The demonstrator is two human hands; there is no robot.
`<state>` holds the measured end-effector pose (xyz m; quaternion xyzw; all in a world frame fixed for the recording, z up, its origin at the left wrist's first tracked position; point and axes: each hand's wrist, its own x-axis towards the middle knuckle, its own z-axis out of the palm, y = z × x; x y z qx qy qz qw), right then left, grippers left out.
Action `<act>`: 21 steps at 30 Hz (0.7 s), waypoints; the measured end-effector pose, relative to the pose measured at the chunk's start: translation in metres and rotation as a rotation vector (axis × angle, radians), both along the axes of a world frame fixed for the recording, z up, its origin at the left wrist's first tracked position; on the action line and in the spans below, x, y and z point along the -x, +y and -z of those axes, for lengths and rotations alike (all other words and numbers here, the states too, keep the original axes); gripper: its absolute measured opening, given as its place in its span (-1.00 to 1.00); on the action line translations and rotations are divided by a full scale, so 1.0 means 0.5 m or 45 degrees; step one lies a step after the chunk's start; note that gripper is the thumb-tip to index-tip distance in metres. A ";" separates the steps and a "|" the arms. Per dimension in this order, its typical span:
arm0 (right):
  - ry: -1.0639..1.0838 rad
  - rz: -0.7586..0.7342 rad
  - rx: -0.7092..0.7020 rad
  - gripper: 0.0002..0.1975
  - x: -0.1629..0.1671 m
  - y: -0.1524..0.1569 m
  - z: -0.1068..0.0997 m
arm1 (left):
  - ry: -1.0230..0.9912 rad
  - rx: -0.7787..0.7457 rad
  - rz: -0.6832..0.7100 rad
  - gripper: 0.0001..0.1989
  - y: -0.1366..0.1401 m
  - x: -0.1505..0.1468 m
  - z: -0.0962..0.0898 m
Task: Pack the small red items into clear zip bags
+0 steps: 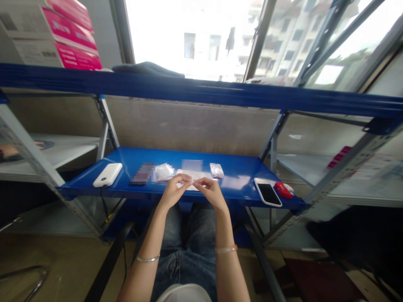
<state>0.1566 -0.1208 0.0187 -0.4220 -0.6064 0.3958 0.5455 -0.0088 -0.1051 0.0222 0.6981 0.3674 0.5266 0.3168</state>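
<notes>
My left hand (pixel 176 188) and my right hand (pixel 209 191) meet over the front edge of the blue shelf, thumbs and forefingers pinched together. Whatever lies between the fingertips is too small to make out. Beneath the fingers is a white sheet or pad (pixel 192 187), partly covered by my hands. Just behind it lies a clear plastic piece (pixel 192 165). A heap of clear plastic bags (pixel 164 172) is to the left of my left hand. To the right, beyond my right hand, sits a small clear bag with small contents (pixel 216 170).
On the blue shelf (pixel 239 167) lie a white power bank (pixel 108 174) with a cable at left, a blurred-out dark item (pixel 143 173), and at right a white phone (pixel 268 192) beside a red object (pixel 284 190). Metal uprights flank it; a blue beam (pixel 201 92) crosses above.
</notes>
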 end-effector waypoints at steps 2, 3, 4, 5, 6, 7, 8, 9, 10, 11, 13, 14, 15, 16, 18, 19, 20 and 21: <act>0.005 0.004 0.013 -0.76 -0.001 0.000 0.000 | -0.006 0.005 -0.003 -0.86 -0.001 -0.003 -0.001; 0.008 -0.002 0.018 -0.76 -0.001 0.000 0.000 | -0.012 0.016 -0.002 -0.85 -0.002 -0.004 -0.003; 0.011 -0.016 0.021 -0.76 0.000 -0.001 -0.001 | -0.021 0.031 -0.002 -0.85 -0.003 -0.005 -0.004; 0.015 -0.036 0.021 -0.75 0.001 -0.001 -0.002 | -0.032 0.049 -0.004 -0.84 -0.004 -0.005 -0.005; 0.018 -0.057 0.018 -0.75 0.003 -0.002 -0.003 | -0.042 0.067 -0.003 -0.83 -0.005 -0.006 -0.006; 0.019 -0.076 0.014 -0.75 0.004 -0.002 -0.004 | -0.050 0.084 -0.002 -0.82 -0.006 -0.006 -0.006; 0.019 -0.088 0.012 -0.75 0.006 -0.003 -0.004 | -0.054 0.099 0.000 -0.81 -0.006 -0.006 -0.007; 0.017 -0.092 0.013 -0.75 0.007 -0.003 -0.004 | -0.052 0.111 0.003 -0.79 -0.007 -0.006 -0.006; 0.014 -0.091 0.016 -0.75 0.007 -0.003 -0.005 | -0.048 0.118 0.008 -0.78 -0.006 -0.006 -0.006; 0.009 -0.088 0.019 -0.75 0.008 -0.003 -0.004 | -0.043 0.124 0.014 -0.78 -0.006 -0.006 -0.005; -0.006 -0.089 0.010 -0.76 0.008 -0.003 -0.004 | -0.038 0.138 0.020 -0.77 -0.004 -0.007 -0.002; -0.017 -0.094 -0.004 -0.76 0.008 -0.002 -0.003 | -0.038 0.147 0.022 -0.77 -0.003 -0.007 -0.001; -0.032 -0.101 -0.019 -0.76 0.008 -0.002 -0.003 | -0.040 0.155 0.023 -0.77 -0.002 -0.007 0.000; -0.050 -0.111 -0.035 -0.76 0.009 -0.001 -0.002 | -0.040 0.162 0.025 -0.77 -0.002 -0.008 0.001; -0.087 -0.136 -0.059 -0.75 0.012 0.000 -0.001 | -0.033 0.174 0.031 -0.78 0.000 -0.008 0.002; -0.101 -0.147 -0.064 -0.75 0.014 0.001 0.000 | -0.030 0.178 0.034 -0.78 0.000 -0.007 0.002; -0.111 -0.155 -0.066 -0.75 0.016 0.002 0.000 | -0.030 0.180 0.035 -0.78 0.000 -0.007 0.002; -0.118 -0.159 -0.063 -0.75 0.019 0.002 0.001 | -0.030 0.179 0.031 -0.79 0.000 -0.006 0.001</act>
